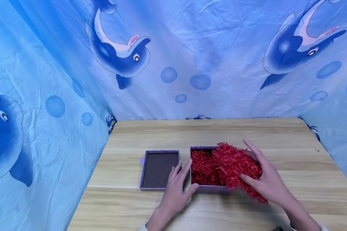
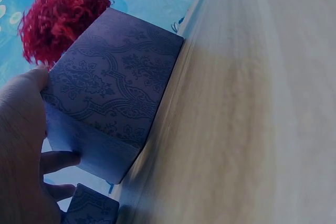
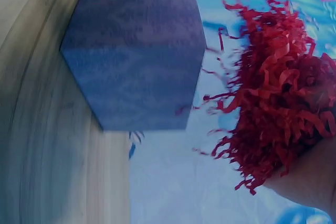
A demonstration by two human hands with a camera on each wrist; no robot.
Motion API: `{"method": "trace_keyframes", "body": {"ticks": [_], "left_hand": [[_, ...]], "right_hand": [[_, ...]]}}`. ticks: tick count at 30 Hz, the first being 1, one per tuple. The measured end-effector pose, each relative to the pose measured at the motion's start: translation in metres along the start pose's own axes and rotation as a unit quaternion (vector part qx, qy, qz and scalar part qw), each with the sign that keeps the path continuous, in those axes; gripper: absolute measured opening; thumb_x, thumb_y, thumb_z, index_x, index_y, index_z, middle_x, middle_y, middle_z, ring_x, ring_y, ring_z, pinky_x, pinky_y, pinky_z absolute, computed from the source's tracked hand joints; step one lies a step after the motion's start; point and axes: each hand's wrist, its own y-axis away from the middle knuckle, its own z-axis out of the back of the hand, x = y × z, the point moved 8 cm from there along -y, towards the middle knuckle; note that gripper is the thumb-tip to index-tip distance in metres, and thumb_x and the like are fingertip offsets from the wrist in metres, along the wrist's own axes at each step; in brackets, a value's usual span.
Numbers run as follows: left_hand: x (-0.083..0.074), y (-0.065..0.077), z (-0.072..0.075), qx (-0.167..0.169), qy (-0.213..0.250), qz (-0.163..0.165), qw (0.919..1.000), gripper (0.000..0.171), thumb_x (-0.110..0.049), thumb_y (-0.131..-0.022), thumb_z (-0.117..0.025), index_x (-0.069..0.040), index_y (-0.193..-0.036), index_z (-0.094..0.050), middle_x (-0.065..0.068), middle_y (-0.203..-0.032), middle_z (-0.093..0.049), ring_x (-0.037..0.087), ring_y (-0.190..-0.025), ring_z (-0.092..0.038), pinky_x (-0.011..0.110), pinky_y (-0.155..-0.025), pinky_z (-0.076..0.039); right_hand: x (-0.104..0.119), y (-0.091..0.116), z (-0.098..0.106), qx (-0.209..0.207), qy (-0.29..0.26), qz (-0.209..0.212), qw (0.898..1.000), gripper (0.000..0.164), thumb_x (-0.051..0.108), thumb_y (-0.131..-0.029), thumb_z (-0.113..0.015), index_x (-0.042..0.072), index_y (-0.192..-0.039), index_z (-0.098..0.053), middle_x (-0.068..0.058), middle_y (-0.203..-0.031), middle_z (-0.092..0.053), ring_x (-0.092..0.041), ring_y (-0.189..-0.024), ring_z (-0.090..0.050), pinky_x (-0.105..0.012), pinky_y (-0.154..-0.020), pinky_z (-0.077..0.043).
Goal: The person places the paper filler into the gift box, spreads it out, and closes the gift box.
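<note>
Clearly, the right hand (image 1: 266, 182) has its grip full: fingers and thumb clasp a bulky clump of red shredded paper (image 1: 237, 168), held up over the right end of the box (image 1: 214, 189), loose strands trailing from it. The left hand (image 1: 177, 192) holds nothing; its fingers are extended, thumb and fingertips against the box's left side, seemingly to steady it. Inside the box lies more red filling (image 1: 202, 165), though the right end is hidden behind the clump.

As for progress, the lid (image 1: 161, 170) is already off, lying hollow side up on the bench (image 1: 124, 208), just left of the box. With the filling split between box and hand, the work looks partway along; whether the clump is going in or coming out, I cannot tell.
</note>
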Motion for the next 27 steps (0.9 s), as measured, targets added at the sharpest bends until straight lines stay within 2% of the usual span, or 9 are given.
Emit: {"method": "trace_keyframes", "body": {"ticks": [2,4,7,9,11,14,18,23,27], "left_hand": [[0.0,0.0,-0.001,-0.001,-0.002,-0.003,1.0,0.081,-0.04,-0.106,-0.07,-0.028,-0.177,-0.033,-0.003,-0.173,-0.047,0.041,-0.165,-0.034,0.07,-0.133,-0.021],[0.0,0.0,-0.002,-0.001,-0.002,-0.007,1.0,0.082,-0.039,-0.106,-0.071,-0.027,-0.177,-0.032,-0.004,-0.173,-0.047,0.041,-0.164,-0.034,0.07,-0.133,-0.022],[0.0,0.0,-0.002,-0.009,-0.003,-0.01,0.9999,0.083,-0.038,-0.106,-0.071,-0.022,-0.177,-0.032,-0.002,-0.173,-0.046,0.041,-0.164,-0.035,0.07,-0.132,-0.023],[0.001,0.0,-0.002,-0.014,0.0,-0.008,0.9999,0.085,-0.039,-0.105,-0.072,-0.016,-0.177,-0.031,0.0,-0.173,-0.046,0.04,-0.164,-0.035,0.068,-0.133,-0.023],[0.002,0.0,-0.002,-0.018,0.001,-0.006,0.9998,0.087,-0.039,-0.105,-0.072,-0.009,-0.176,-0.031,0.003,-0.173,-0.047,0.039,-0.165,-0.034,0.066,-0.134,-0.022],[0.003,0.0,-0.003,-0.018,0.002,-0.004,0.9998,0.086,-0.039,-0.105,-0.073,-0.003,-0.173,-0.035,0.009,-0.171,-0.048,0.038,-0.165,-0.034,0.064,-0.135,-0.021],[0.002,0.0,-0.004,-0.018,0.0,-0.009,0.9998,0.081,-0.038,-0.104,-0.073,-0.005,-0.17,-0.042,0.016,-0.168,-0.052,0.039,-0.164,-0.036,0.067,-0.133,-0.022],[0.002,0.0,-0.004,-0.016,0.001,-0.016,0.9997,0.079,-0.048,-0.107,-0.068,-0.006,-0.17,-0.044,0.015,-0.165,-0.056,0.041,-0.163,-0.037,0.071,-0.132,-0.024],[0.002,-0.001,-0.004,-0.015,0.001,-0.021,0.9997,0.079,-0.055,-0.11,-0.062,-0.005,-0.169,-0.045,0.014,-0.166,-0.054,0.042,-0.163,-0.036,0.07,-0.132,-0.022]], "right_hand": [[0.003,-0.003,-0.01,0.014,0.017,0.007,1.0,0.123,-0.01,-0.077,-0.094,0.022,-0.177,-0.03,-0.016,-0.147,-0.07,-0.004,-0.129,-0.065,-0.005,-0.102,-0.043],[0.004,-0.006,-0.019,0.024,0.036,0.013,0.999,0.124,-0.008,-0.076,-0.096,0.023,-0.177,-0.031,-0.016,-0.146,-0.071,-0.017,-0.131,-0.067,-0.008,-0.105,-0.043],[0.007,-0.011,-0.032,0.041,0.057,0.023,0.997,0.126,-0.008,-0.075,-0.096,0.023,-0.177,-0.03,-0.017,-0.149,-0.069,-0.038,-0.133,-0.068,-0.032,-0.111,-0.055],[0.008,-0.013,-0.04,0.057,0.071,0.026,0.995,0.125,-0.007,-0.077,-0.096,0.024,-0.178,-0.028,-0.019,-0.151,-0.067,-0.043,-0.133,-0.066,-0.053,-0.109,-0.059],[0.011,-0.015,-0.047,0.074,0.09,0.03,0.993,0.126,-0.004,-0.078,-0.096,0.025,-0.178,-0.027,-0.022,-0.15,-0.067,-0.046,-0.132,-0.067,-0.069,-0.102,-0.058],[0.015,-0.017,-0.057,0.1,0.135,0.039,0.985,0.126,0.002,-0.078,-0.099,0.026,-0.179,-0.026,-0.019,-0.143,-0.071,-0.043,-0.127,-0.069,-0.068,-0.101,-0.059],[0.021,-0.026,-0.072,0.122,0.178,0.052,0.975,0.127,0.008,-0.078,-0.101,0.024,-0.179,-0.026,-0.012,-0.135,-0.075,-0.035,-0.12,-0.072,-0.061,-0.098,-0.061],[0.019,-0.041,-0.087,0.13,0.173,0.041,0.975,0.125,0.012,-0.08,-0.101,0.025,-0.179,-0.026,-0.012,-0.148,-0.07,-0.04,-0.131,-0.069,-0.065,-0.104,-0.059],[0.014,-0.049,-0.1,0.134,0.169,0.035,0.976,0.123,0.012,-0.081,-0.101,0.023,-0.178,-0.027,-0.019,-0.149,-0.068,-0.043,-0.134,-0.066,-0.065,-0.105,-0.059]]}}
